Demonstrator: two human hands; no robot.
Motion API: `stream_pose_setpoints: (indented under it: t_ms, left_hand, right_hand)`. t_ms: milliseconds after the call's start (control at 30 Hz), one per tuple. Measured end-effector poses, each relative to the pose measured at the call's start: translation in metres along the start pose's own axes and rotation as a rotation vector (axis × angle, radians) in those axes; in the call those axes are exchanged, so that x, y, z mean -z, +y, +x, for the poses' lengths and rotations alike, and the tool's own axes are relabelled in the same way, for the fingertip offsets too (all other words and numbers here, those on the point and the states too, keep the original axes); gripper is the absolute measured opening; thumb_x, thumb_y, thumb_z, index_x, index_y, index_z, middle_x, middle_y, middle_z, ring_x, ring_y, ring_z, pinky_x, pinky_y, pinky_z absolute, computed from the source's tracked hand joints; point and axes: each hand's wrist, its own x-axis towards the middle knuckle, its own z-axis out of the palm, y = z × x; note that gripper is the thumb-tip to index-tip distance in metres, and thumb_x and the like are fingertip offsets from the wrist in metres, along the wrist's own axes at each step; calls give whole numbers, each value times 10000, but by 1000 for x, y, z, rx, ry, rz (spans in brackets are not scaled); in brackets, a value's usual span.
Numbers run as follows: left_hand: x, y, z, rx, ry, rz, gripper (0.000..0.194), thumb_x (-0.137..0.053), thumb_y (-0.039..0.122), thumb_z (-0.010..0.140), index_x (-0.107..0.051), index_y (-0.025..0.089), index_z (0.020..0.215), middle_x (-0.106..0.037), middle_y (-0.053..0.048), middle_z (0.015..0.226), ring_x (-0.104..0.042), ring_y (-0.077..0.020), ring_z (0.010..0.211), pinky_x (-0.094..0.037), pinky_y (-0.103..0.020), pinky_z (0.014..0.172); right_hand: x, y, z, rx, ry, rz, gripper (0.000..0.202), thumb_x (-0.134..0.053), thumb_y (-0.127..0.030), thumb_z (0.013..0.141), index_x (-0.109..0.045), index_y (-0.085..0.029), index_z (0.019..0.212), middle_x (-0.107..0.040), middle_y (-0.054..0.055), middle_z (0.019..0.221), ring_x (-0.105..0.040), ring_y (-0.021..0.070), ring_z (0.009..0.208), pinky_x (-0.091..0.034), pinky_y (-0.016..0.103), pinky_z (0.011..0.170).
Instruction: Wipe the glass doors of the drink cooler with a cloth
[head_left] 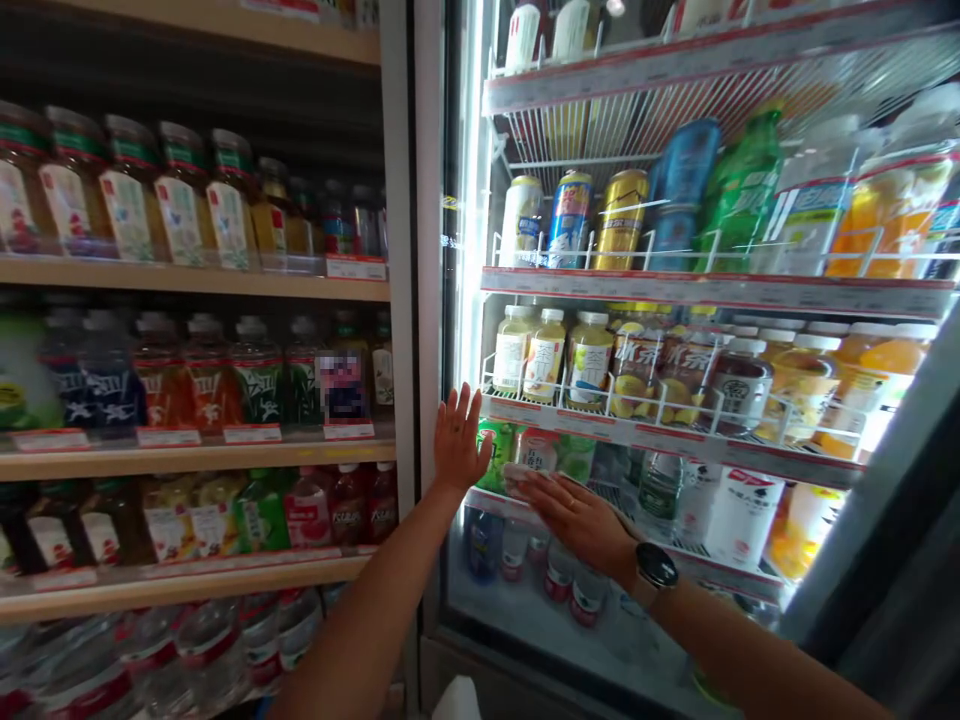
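My left hand (459, 440) is raised with its fingers spread at the left edge of the lit fridge, holding nothing. Beside it, my right hand (566, 510) lies over a white cloth or tissue (516, 476), its fingers stretched along the front of a lower fridge shelf (630, 515). A green pack (495, 455) and a pink-labelled one (535, 450) stand behind the hands. A watch is on my right wrist. Just above, small tea bottles (544, 355) stand in a white wire rack.
Wooden shelves (187, 280) of bottled drinks fill the left side. Cans (570, 220) and large bottles stand on the upper fridge shelf. The fridge's dark door frame (874, 490) rises at the right. Something white (459, 700) shows at the bottom edge.
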Motion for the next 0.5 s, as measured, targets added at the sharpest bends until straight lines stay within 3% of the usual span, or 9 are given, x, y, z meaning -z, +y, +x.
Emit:
stream_pose_setpoints:
  t_ms: [67, 167, 333, 400, 500]
  left_hand:
    - [-1, 0, 0, 1, 3, -9, 644, -356, 363, 978, -149, 159, 1553, -263, -141, 1591, -161, -270, 1496, -200, -463, 1193]
    - [-2, 0, -1, 9, 0, -33, 642, -355, 372, 977, -159, 162, 1551, -252, -142, 1593, -180, -284, 1490, -199, -479, 1193]
    - [-3, -1, -2, 9, 16, -64, 640, -369, 376, 978, -171, 170, 1550, -245, -137, 1597, -173, -287, 1491, -194, -477, 1195]
    - [-2, -1, -1, -4, 28, -56, 635, -365, 367, 979, -171, 166, 1550, -241, -136, 1598, -170, -278, 1493, -191, -464, 1197]
    - [-1, 0, 0, -13, 33, -44, 638, -369, 351, 976, -166, 163, 1551, -230, -131, 1601, -161, -267, 1495, -179, -449, 1203]
  right_hand:
    - [7, 8, 9, 10, -8, -1, 520, -397, -106, 971, -381, -218, 1478, -548, 20, 1428, -474, 132, 1344, -451, 319, 1105]
    - [34, 42, 40, -44, 39, -34, 579, -404, -75, 952, -329, -236, 1503, -512, 16, 1460, -387, 159, 1409, -396, 383, 1159]
    - [80, 100, 80, -295, 328, -144, 684, -380, -36, 943, -200, -320, 1539, -471, -1, 1493, -307, 219, 1452, -284, 517, 1211]
    - [81, 100, 76, -325, 352, -149, 699, -363, -37, 948, -160, -346, 1541, -467, -11, 1495, -322, 217, 1445, -291, 506, 1208]
    - [62, 72, 47, -236, 235, -102, 686, -392, -67, 963, -144, -329, 1546, -519, -11, 1451, -388, 190, 1410, -359, 430, 1178]
